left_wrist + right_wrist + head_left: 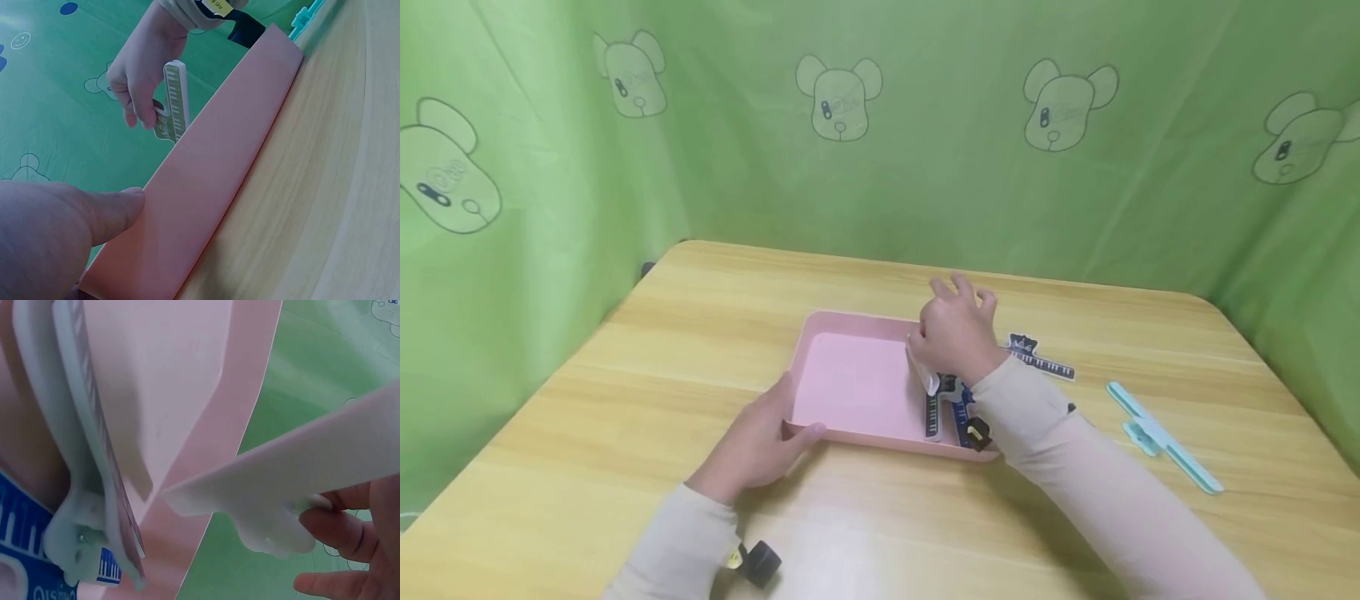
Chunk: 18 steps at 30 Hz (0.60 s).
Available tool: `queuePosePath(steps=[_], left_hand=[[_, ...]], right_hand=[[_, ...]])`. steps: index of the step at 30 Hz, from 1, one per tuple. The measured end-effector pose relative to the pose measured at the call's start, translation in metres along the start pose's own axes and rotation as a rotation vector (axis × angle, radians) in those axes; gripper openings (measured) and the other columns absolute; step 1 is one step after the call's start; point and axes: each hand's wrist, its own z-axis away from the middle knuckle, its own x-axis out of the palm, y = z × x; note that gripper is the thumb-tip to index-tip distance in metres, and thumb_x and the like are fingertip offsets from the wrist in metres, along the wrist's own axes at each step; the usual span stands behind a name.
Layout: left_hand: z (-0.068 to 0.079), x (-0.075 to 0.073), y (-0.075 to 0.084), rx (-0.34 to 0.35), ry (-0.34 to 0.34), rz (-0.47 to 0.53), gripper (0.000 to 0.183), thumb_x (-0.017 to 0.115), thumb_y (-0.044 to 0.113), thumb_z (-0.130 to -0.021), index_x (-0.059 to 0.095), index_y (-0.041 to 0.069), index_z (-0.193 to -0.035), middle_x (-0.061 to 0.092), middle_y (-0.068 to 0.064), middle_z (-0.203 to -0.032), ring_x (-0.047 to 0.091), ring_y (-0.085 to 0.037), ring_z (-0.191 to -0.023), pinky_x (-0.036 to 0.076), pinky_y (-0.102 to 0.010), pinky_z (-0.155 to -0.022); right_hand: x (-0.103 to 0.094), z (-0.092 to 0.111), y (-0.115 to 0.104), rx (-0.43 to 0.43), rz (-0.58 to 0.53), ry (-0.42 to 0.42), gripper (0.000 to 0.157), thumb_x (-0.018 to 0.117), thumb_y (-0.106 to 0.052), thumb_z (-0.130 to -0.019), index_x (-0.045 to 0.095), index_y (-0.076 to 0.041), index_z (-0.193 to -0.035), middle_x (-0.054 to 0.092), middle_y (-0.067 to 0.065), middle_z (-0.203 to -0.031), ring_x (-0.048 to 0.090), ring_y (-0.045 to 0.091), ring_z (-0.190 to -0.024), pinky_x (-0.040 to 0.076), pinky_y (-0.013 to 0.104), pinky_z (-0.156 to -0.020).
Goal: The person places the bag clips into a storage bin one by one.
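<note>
A shallow pink tray stands on the table. My left hand grips its near left corner, with the thumb against the front wall. Over the tray's right part my right hand pinches a piano-key-print clip by its handle; the right wrist view shows the clip's plain white side. The other right fingers stick out. Inside the tray's right end lie a dark keyboard-print clip and a blue keyboard-print clip, partly hidden by the right hand and its wrist strap.
Right of the tray, another dark keyboard-print clip lies on the wooden table, partly behind the right wrist. Farther right is a long mint-green clip. Green curtains with bear-head drawings surround the table's back and sides.
</note>
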Motion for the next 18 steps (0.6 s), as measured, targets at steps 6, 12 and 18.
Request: queuePosePath(steps=[6,12,18], left_hand=[[0.001,0.000,0.000,-0.014,0.001,-0.001,0.075,0.069,0.028,-0.091,0.030,0.003,-0.150,0.054,-0.017,-0.135,0.058,-0.027,-0.105,0.047,-0.048,-0.097],[0.001,0.001,-0.001,-0.022,0.005,-0.003,0.074,0.070,0.028,-0.090,0.032,0.005,-0.150,0.059,-0.013,-0.126,0.059,-0.019,-0.093,0.051,-0.043,-0.089],[0.000,0.000,0.000,-0.019,0.009,0.009,0.073,0.070,0.027,-0.090,0.034,0.006,-0.149,0.060,-0.011,-0.123,0.059,-0.016,-0.089,0.052,-0.042,-0.086]], right_hand=[[0.001,-0.007,-0.003,0.019,0.032,-0.057,0.033,0.062,-0.020,-0.084,0.058,-0.017,-0.051,0.045,0.017,-0.145,0.021,0.045,-0.139,0.014,0.068,-0.106],[0.001,-0.010,-0.005,0.042,0.040,-0.092,0.032,0.065,-0.021,-0.083,0.058,-0.016,-0.051,0.048,0.015,-0.143,0.021,0.045,-0.139,0.012,0.068,-0.107],[0.002,-0.012,-0.006,0.040,0.037,-0.124,0.030,0.068,-0.022,-0.082,0.059,-0.017,-0.053,0.055,0.014,-0.135,0.022,0.046,-0.139,0.011,0.069,-0.107]])
